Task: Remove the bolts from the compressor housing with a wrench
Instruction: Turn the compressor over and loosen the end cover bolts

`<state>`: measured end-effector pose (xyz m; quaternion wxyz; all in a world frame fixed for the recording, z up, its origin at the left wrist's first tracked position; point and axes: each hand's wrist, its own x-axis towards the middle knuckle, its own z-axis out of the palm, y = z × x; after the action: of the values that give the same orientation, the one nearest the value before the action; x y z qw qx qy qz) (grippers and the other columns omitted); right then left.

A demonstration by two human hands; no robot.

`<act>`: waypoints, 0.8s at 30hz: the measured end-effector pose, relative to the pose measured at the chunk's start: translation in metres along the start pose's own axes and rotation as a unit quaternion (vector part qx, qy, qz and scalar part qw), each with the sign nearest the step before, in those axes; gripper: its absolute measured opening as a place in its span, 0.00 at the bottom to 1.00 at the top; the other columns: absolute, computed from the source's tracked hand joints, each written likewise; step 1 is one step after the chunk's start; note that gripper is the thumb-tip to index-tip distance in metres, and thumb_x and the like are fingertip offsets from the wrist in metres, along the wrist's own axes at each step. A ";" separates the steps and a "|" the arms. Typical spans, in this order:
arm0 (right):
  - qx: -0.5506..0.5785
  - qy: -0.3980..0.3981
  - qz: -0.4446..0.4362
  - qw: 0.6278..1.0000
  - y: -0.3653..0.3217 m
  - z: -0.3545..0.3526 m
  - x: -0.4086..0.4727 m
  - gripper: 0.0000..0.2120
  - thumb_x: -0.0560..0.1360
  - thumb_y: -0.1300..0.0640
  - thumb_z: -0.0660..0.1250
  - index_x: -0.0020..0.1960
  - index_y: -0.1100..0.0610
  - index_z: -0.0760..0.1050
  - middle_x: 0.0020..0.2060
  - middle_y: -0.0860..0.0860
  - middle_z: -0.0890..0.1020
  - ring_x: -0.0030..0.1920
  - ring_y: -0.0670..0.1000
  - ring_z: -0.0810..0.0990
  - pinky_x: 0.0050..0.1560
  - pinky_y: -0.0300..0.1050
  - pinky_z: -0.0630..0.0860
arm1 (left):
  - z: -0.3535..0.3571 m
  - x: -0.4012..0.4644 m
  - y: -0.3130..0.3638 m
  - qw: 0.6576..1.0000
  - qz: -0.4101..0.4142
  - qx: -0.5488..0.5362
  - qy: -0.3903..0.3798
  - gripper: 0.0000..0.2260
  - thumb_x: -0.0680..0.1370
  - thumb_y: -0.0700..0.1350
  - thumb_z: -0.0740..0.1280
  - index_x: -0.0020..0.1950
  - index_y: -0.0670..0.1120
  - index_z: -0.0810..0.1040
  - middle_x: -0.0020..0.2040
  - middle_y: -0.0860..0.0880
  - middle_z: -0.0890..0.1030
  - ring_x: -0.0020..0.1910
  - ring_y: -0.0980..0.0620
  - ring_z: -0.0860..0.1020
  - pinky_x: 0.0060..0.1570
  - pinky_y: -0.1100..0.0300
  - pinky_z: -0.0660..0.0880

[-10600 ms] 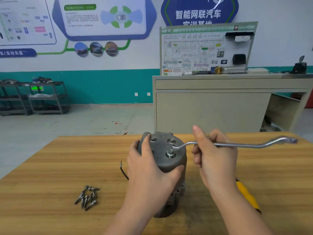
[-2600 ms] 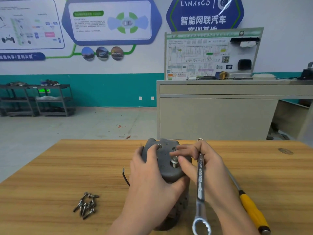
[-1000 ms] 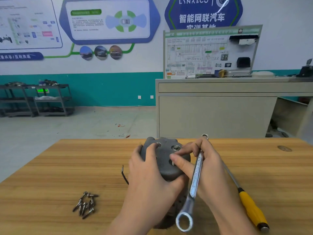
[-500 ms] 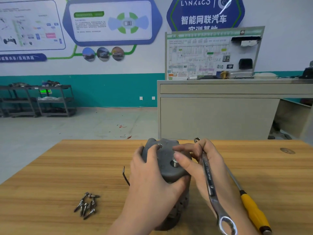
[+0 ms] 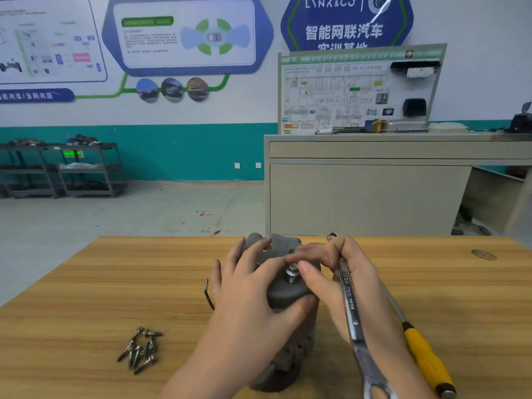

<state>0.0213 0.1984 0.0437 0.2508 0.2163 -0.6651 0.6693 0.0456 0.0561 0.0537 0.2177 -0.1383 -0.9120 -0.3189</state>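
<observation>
Bolt half out, spun by my fingers.
Left hand grips housing; right hand pinches bolt, wrench tucked at 5 o'clock: either could slip free.

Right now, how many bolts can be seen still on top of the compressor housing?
1 for certain: a raised bolt at the near edge of the compressor housing top, between the right hand's fingers. Both hands cover much of the top, so others may be hidden.
</observation>
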 end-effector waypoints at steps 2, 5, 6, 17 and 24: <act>0.012 0.005 0.000 1.000 -0.001 0.000 -0.001 0.13 0.72 0.60 0.67 0.39 0.59 0.61 0.44 0.48 0.86 0.52 0.44 0.82 0.53 0.33 0.74 | -0.005 0.005 0.000 0.999 0.015 -0.032 -0.002 0.16 0.69 0.68 0.61 0.56 0.70 0.73 0.62 0.72 0.66 0.74 0.66 0.50 0.75 0.47 0.42; -0.002 0.040 0.008 0.999 0.005 0.004 0.000 0.12 0.77 0.63 0.65 0.39 0.61 0.63 0.43 0.52 0.85 0.51 0.41 0.82 0.49 0.29 0.73 | -0.008 0.012 0.001 0.998 0.011 -0.063 0.007 0.11 0.73 0.56 0.67 0.55 0.59 0.80 0.48 0.76 0.70 0.66 0.72 0.62 0.75 0.56 0.46; -0.004 0.064 0.008 0.998 0.008 0.006 -0.001 0.12 0.77 0.64 0.64 0.38 0.62 0.63 0.41 0.54 0.84 0.50 0.40 0.82 0.47 0.29 0.74 | -0.008 0.013 0.003 0.997 0.002 -0.073 0.009 0.09 0.74 0.54 0.69 0.53 0.58 0.81 0.44 0.76 0.71 0.62 0.74 0.65 0.74 0.59 0.49; 0.017 0.163 -0.121 0.979 0.029 0.019 -0.005 0.20 0.80 0.54 0.57 0.37 0.61 0.79 0.34 0.45 0.85 0.41 0.45 0.84 0.51 0.33 0.73 | -0.059 0.034 -0.055 0.969 -0.099 -0.118 0.194 0.02 0.77 0.49 0.66 0.46 0.53 0.77 0.35 0.57 0.83 0.29 0.63 0.79 0.24 0.68 0.71; 0.036 0.175 -0.136 0.974 0.032 0.029 -0.007 0.22 0.82 0.55 0.55 0.36 0.61 0.80 0.34 0.47 0.84 0.42 0.48 0.84 0.51 0.36 0.73 | -0.044 -0.024 -0.223 0.917 -0.350 0.164 0.102 0.11 0.77 0.53 0.66 0.51 0.47 0.82 0.39 0.49 0.82 0.35 0.47 0.76 0.33 0.58 0.70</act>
<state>0.0053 0.1695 0.0149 0.4444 0.1931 -0.5507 0.6797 -0.0072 -0.1436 -0.0434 0.2039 0.2609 -0.9144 -0.2328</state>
